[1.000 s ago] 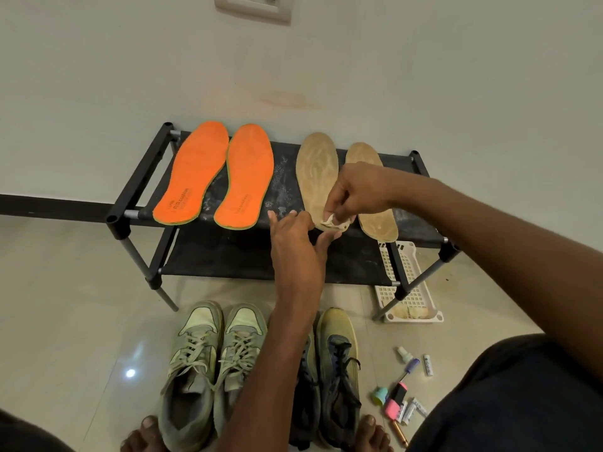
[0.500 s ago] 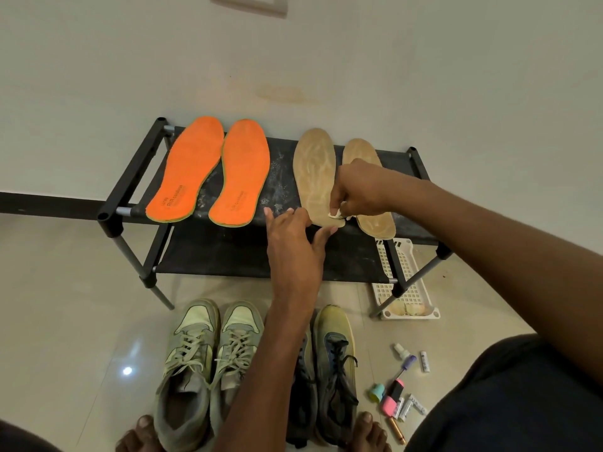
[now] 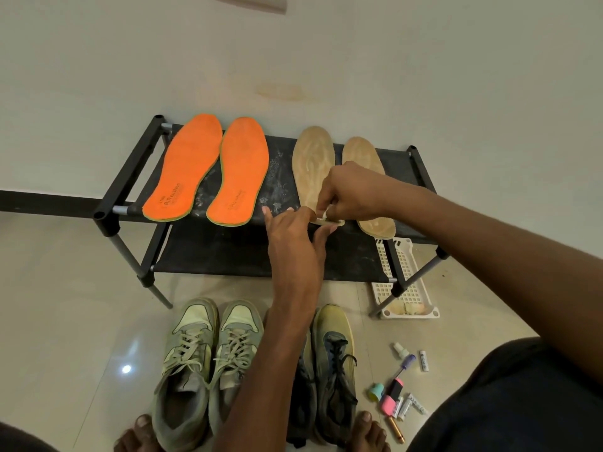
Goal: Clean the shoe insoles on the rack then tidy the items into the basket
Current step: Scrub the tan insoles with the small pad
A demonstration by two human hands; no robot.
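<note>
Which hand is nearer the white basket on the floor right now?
Right. The right hand is above the rack, up-left of the white basket; the left hand sits further left, at the tan insole heel.

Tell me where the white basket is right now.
In the head view the white basket lies on the floor at the right, partly under the black shoe rack's right end, beyond the small bottles and tubes scattered on the tiles.
</note>
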